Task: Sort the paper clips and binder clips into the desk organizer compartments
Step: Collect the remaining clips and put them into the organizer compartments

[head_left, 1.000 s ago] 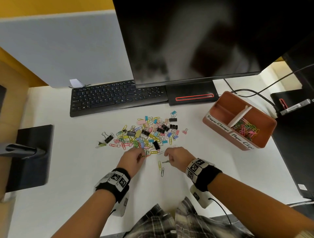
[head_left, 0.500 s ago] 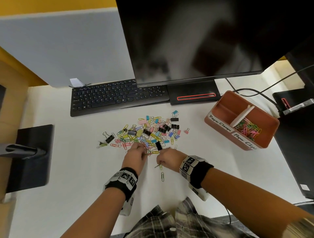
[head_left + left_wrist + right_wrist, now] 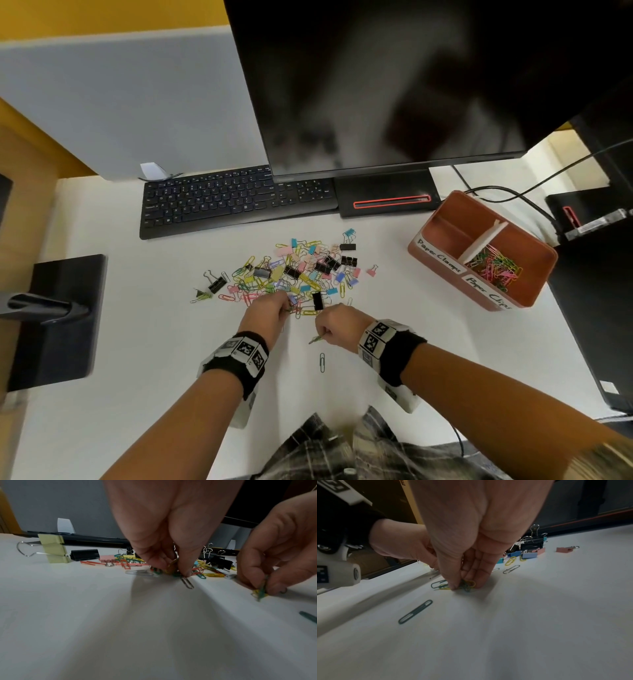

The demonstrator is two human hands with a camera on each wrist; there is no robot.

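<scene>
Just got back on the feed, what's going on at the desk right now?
A person is sorting a pile of paper clips and binder clips on the desk. The left hand pinches clips at the near edge of the pile. The right hand holds a few green and yellow paper clips against the desk. One dark paper clip lies alone nearer the person. The organizer on the right has paper clips in its right compartment; the left one looks empty.

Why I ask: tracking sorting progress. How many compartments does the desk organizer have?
2. The Paper Clamps compartment, nearer the keyboard, looks empty where visible; the Paper Clips compartment holds a heap of coloured paper clips. A white divider separates them.
</scene>
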